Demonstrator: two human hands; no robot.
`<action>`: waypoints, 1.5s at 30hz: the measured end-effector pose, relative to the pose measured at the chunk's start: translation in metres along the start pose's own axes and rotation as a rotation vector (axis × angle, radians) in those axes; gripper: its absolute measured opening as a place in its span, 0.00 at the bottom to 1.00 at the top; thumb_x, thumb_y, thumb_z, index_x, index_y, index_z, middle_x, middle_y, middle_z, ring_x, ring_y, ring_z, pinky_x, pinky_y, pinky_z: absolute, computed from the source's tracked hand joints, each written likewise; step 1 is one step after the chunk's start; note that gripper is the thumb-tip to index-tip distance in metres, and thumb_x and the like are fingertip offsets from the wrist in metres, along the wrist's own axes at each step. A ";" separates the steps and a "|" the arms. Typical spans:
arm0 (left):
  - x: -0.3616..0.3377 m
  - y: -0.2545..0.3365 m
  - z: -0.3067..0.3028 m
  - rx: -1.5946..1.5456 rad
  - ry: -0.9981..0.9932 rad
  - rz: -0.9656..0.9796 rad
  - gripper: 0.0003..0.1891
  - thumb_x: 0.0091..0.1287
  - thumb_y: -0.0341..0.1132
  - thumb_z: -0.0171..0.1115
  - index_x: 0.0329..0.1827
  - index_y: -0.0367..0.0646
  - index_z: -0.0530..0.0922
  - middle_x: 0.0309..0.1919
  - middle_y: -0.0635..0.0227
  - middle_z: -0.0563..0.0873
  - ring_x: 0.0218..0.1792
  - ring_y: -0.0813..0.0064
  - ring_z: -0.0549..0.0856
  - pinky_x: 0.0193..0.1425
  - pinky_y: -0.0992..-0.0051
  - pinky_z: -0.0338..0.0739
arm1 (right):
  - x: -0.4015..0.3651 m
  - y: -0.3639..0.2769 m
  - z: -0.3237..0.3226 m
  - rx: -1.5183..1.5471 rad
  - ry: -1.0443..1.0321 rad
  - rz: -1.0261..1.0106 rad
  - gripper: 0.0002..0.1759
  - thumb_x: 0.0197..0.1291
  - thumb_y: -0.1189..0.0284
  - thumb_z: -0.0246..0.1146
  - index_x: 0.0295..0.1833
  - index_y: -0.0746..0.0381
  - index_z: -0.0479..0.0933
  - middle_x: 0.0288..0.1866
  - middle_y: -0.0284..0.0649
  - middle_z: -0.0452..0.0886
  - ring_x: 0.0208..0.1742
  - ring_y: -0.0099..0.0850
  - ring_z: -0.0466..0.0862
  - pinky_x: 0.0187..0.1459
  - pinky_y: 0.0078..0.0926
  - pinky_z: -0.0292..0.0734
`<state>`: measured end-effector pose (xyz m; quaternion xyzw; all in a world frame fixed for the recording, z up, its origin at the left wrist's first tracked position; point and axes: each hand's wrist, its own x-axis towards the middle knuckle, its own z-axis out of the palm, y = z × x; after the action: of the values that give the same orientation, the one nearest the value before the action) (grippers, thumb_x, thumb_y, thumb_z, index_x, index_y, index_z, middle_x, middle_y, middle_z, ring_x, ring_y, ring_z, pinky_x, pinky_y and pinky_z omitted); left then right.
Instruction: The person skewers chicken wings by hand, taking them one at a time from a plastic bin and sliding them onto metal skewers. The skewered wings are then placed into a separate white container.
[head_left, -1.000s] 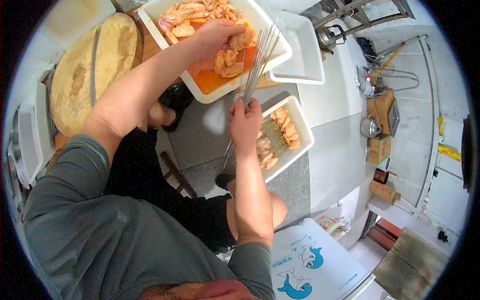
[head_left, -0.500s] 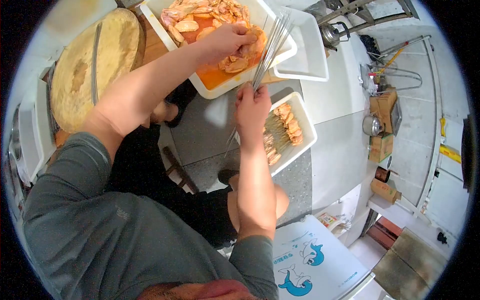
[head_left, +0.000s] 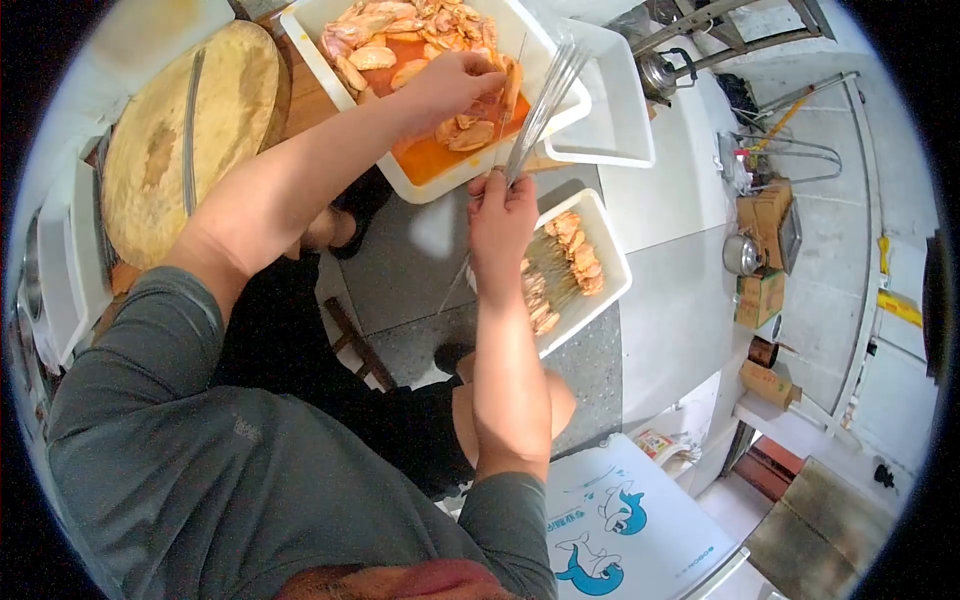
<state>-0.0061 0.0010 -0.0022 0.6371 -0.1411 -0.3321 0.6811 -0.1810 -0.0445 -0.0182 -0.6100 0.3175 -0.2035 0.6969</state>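
Gripping a meat piece (head_left: pixel 512 88) with left hand (head_left: pixel 455 85), metal skewers (head_left: pixel 543 110) with right hand (head_left: pixel 502 215).

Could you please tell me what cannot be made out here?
Head view:
Skewers: middles hidden inside the right hand; upper ends blurred.
Left hand: grip on the chicken piece partly hidden behind the hand itself.
Smaller tray: left end partly hidden behind the right wrist.
Large tub: far rim cut off by the top edge.

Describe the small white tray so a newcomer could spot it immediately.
Find the large white tub of orange liquid at the top. Below it, beside the right hand, sits the small white tray, set apart by its two rows of skewered chicken.
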 end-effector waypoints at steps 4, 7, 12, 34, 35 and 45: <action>0.002 -0.003 -0.001 -0.177 -0.046 -0.140 0.21 0.70 0.44 0.62 0.55 0.34 0.77 0.42 0.64 0.85 0.38 0.76 0.85 0.43 0.78 0.84 | 0.001 -0.002 0.000 -0.113 -0.020 0.001 0.07 0.70 0.73 0.53 0.42 0.66 0.70 0.26 0.39 0.80 0.18 0.22 0.73 0.21 0.24 0.68; -0.004 0.001 0.002 -0.091 -0.084 -0.122 0.18 0.68 0.41 0.64 0.52 0.35 0.78 0.42 0.67 0.84 0.38 0.78 0.84 0.44 0.78 0.82 | -0.002 -0.007 0.001 -0.161 -0.049 0.025 0.08 0.70 0.72 0.52 0.43 0.67 0.70 0.29 0.41 0.81 0.19 0.23 0.75 0.23 0.23 0.70; -0.012 0.011 0.004 -0.028 -0.065 -0.103 0.16 0.67 0.39 0.66 0.49 0.36 0.79 0.40 0.69 0.84 0.36 0.82 0.82 0.40 0.80 0.79 | -0.005 -0.013 0.000 -0.175 -0.114 0.047 0.10 0.71 0.70 0.52 0.46 0.68 0.70 0.33 0.41 0.83 0.21 0.22 0.77 0.24 0.19 0.70; -0.003 0.000 -0.001 -0.089 0.005 -0.062 0.15 0.66 0.38 0.64 0.47 0.33 0.79 0.35 0.66 0.84 0.34 0.77 0.83 0.37 0.77 0.80 | -0.008 -0.014 -0.003 0.003 -0.138 0.115 0.08 0.71 0.71 0.52 0.44 0.66 0.70 0.34 0.40 0.82 0.22 0.22 0.77 0.22 0.17 0.69; -0.002 0.000 -0.002 -0.085 0.012 -0.065 0.15 0.67 0.38 0.64 0.47 0.33 0.79 0.36 0.66 0.84 0.34 0.76 0.83 0.38 0.77 0.81 | -0.008 -0.015 -0.004 -0.009 -0.146 0.111 0.08 0.71 0.71 0.52 0.44 0.66 0.70 0.34 0.39 0.82 0.22 0.22 0.77 0.23 0.17 0.69; 0.019 0.005 -0.027 -0.374 0.052 -0.053 0.15 0.68 0.38 0.62 0.48 0.34 0.76 0.41 0.62 0.84 0.40 0.69 0.85 0.44 0.69 0.82 | -0.013 -0.010 -0.016 -0.236 -0.020 0.051 0.10 0.71 0.70 0.53 0.42 0.67 0.71 0.32 0.40 0.83 0.29 0.24 0.83 0.26 0.19 0.72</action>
<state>0.0263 0.0097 -0.0057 0.5114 -0.0426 -0.3537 0.7820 -0.2003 -0.0494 -0.0070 -0.6814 0.3479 -0.1409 0.6284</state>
